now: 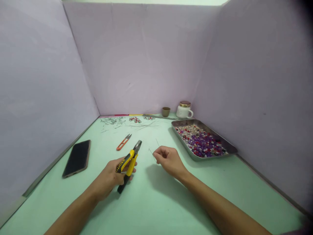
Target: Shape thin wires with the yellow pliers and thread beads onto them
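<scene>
Pale walls [146, 65] closed in a mint-green counter [168, 210], and the places below were read from a clock face laid on it, centred between the hands, with twelve at the far wall. Toward nine o'clock of that centre, the left hand [122, 173] had its grip wrapped around yellow-and-black pliers [128, 167], whose nose pointed to about one o'clock and looked closed or nearly so. On the three o'clock side, the right hand [170, 160] kept its grip narrow, finger and thumb pinching a thin wire [152, 154] that was apart from the pliers. One end of it seemed to be slightly hooked.

Judging by how things lay, the work was partly along. Near twelve o'clock, by the far wall, two small beaded clusters [135, 120] looked already made up; their exact form was too small to tell. The wire in hand showed no beads, so that piece appeared to be at an early stage. Plenty of material was left: loose beads [201, 142] covered much of the metal tray [188, 150] at two o'clock, and straight wires [144, 126] lay just before the clusters. Tangled wire pieces [112, 121] rested at eleven, and orange snips [124, 142] lay unheld at ten.
</scene>
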`<state>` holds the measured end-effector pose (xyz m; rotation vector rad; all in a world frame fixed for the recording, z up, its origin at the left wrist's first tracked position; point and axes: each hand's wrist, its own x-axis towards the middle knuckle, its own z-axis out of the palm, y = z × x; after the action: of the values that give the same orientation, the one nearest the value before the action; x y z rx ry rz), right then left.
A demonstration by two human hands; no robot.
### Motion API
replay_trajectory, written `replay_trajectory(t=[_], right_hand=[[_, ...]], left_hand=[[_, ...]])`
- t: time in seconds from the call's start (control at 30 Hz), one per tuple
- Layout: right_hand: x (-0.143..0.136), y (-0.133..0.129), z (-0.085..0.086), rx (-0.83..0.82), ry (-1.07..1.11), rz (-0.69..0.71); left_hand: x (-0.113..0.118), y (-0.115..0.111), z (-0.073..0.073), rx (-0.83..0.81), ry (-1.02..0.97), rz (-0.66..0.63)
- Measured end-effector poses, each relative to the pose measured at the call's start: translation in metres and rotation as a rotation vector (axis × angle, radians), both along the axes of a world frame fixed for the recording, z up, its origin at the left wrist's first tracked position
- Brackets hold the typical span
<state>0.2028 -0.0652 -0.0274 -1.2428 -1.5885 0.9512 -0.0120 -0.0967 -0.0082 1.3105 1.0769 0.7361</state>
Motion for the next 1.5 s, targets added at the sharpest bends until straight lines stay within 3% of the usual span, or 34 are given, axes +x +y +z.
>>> replay_trajectory(t=[0.13, 0.4, 0.63, 0.87, 1.1, 1.2, 1.27, 1.3, 1.37, 1.43, 1.5], right_hand=[[0.001, -0.002, -0.004, 0.190, -0.157, 0.009], [0.004, -0.002, -0.005, 0.318, -0.251, 0.009], [0.004, -0.003, -0.005, 0.328, -0.273, 0.006], [0.005, -0.005, -0.003, 0.318, -0.297, 0.036], [0.006, -0.001, 0.004, 0.115, -0.153, 0.062], [0.003, 0.000, 0.006, -0.056, -0.058, 0.077], [0.001, 0.000, 0.007, -0.167, 0.012, 0.099], [0.001, 0.000, 0.008, -0.218, 0.068, 0.109], [0.002, 0.001, 0.009, -0.301, 0.231, 0.115], [0.005, 0.004, 0.009, -0.348, 0.439, 0.110], [0.008, 0.007, 0.008, -0.366, 0.619, 0.097]], left_hand=[[0.001, -0.001, 0.001, -0.025, 0.002, 0.004], [0.000, 0.001, 0.000, -0.013, 0.007, 0.016], [0.001, -0.001, 0.002, 0.036, 0.079, 0.004], [0.007, -0.002, 0.014, 0.132, 0.265, 0.063], [0.003, 0.002, 0.006, 0.002, 0.028, 0.028], [-0.003, 0.010, -0.001, 0.202, 0.281, 0.228], [-0.010, 0.018, -0.003, 0.411, 0.489, 0.543], [-0.015, 0.022, -0.003, 0.439, 0.518, 0.669], [-0.021, 0.027, 0.000, 0.417, 0.352, 0.835], [-0.022, 0.027, 0.004, 0.329, 0.086, 0.826], [-0.015, 0.021, 0.008, 0.188, -0.099, 0.696]])
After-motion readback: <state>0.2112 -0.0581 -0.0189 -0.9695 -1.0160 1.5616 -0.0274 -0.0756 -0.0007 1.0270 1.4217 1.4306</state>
